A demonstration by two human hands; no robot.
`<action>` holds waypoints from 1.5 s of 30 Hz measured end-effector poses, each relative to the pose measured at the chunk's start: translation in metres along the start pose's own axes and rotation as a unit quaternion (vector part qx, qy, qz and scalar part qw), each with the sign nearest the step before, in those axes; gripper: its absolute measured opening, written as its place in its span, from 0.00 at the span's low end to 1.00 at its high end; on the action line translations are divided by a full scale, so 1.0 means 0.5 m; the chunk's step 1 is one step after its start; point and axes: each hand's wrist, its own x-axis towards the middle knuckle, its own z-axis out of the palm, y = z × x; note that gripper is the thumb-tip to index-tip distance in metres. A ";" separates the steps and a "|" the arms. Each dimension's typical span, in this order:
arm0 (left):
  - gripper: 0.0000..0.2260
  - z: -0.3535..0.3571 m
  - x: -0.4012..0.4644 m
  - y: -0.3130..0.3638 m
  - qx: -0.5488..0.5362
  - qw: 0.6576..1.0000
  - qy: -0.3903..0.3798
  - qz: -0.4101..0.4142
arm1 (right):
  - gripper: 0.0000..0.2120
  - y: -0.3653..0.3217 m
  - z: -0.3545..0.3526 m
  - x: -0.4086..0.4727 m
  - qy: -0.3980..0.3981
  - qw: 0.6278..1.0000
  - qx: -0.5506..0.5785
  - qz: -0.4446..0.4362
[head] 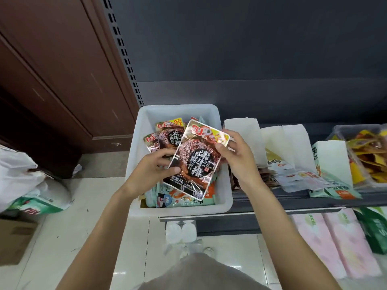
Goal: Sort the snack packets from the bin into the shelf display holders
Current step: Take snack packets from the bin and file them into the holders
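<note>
left hand (154,166) pinches the dark snack packet (196,162) by its side | right hand (236,158) grips its top corner | packet is above the white bin (138,143) on the shelf (293,200)

Both hands — one snack packet (195,159).

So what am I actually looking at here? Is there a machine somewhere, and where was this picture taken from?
There is no machine: a person works with bare hands, and one camera worn on the head looks down at them. The left hand and right hand together hold a dark snack packet by its edges, above a white bin full of more packets. The bin sits on a dark shelf. To the right stand white display holders, some already with packets in them. Further right is a clear tub of yellow snacks. On the floor at left lies a white plastic bag.
</note>
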 end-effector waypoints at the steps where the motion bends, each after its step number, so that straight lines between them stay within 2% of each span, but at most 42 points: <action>1: 0.15 0.009 0.007 0.007 -0.004 1.000 -0.001 0.009 | 0.10 -0.009 -0.018 -0.004 -0.001 1.000 -0.002 -0.006; 5: 0.14 0.065 0.067 0.042 0.039 0.995 -0.004 0.097 | 0.09 -0.036 -0.092 -0.011 0.087 0.991 -0.050 -0.092; 8: 0.09 0.126 0.138 0.057 0.147 0.971 0.056 0.180 | 0.12 -0.046 -0.159 -0.023 0.174 0.972 -0.075 -0.135; 11: 0.08 0.192 0.198 0.060 0.260 0.927 0.115 0.246 | 0.14 -0.029 -0.218 -0.041 0.236 0.957 -0.107 -0.134; 13: 0.08 0.227 0.221 0.054 0.315 0.906 0.121 0.257 | 0.15 -0.008 -0.237 -0.048 0.261 0.950 -0.125 -0.120; 15: 0.08 0.249 0.235 0.036 0.347 0.899 0.107 0.244 | 0.16 0.014 -0.246 -0.051 0.270 0.947 -0.142 -0.104; 17: 0.09 0.256 0.241 0.013 0.375 0.896 0.083 0.225 | 0.15 0.039 -0.254 -0.048 0.254 0.951 -0.159 -0.080; 19: 0.08 0.255 0.241 -0.010 0.417 0.878 0.059 0.227 | 0.11 0.056 -0.259 -0.044 0.229 0.955 -0.179 -0.056; 22: 0.09 0.253 0.224 -0.024 0.459 0.854 0.042 0.242 | 0.08 0.060 -0.257 -0.032 0.205 0.944 -0.249 -0.063; 25: 0.08 0.252 0.211 -0.020 0.413 0.869 0.047 0.267 | 0.05 0.058 -0.247 -0.016 0.157 0.908 -0.378 -0.088; 28: 0.09 0.257 0.202 -0.020 0.412 0.878 0.013 0.244 | 0.05 0.069 -0.242 -0.008 0.123 0.864 -0.486 -0.057; 31: 0.12 0.258 0.193 -0.030 0.439 0.868 -0.032 0.232 | 0.07 0.068 -0.245 -0.014 0.105 0.854 -0.507 -0.042; 33: 0.12 0.254 0.187 -0.037 0.437 0.866 -0.074 0.231 | 0.08 0.066 -0.243 -0.022 0.059 0.848 -0.526 -0.014; 35: 0.11 0.242 0.175 -0.039 0.402 0.880 -0.093 0.235 | 0.08 0.065 -0.236 -0.030 0.023 0.847 -0.532 -0.009; 38: 0.11 0.198 0.132 -0.029 0.303 0.927 -0.033 0.217 | 0.09 0.035 -0.197 -0.041 0.042 0.884 -0.459 -0.077; 41: 0.09 0.120 0.073 -0.038 0.231 0.953 0.098 0.167 | 0.10 -0.005 -0.116 -0.043 0.022 0.945 -0.317 -0.079; 43: 0.06 0.063 0.041 -0.062 0.250 0.944 0.178 0.122 | 0.09 -0.010 -0.049 -0.038 -0.041 0.949 -0.304 -0.078; 45: 0.07 0.020 0.019 -0.092 0.279 0.934 0.208 0.078 | 0.11 0.007 0.010 -0.031 -0.130 0.917 -0.368 -0.080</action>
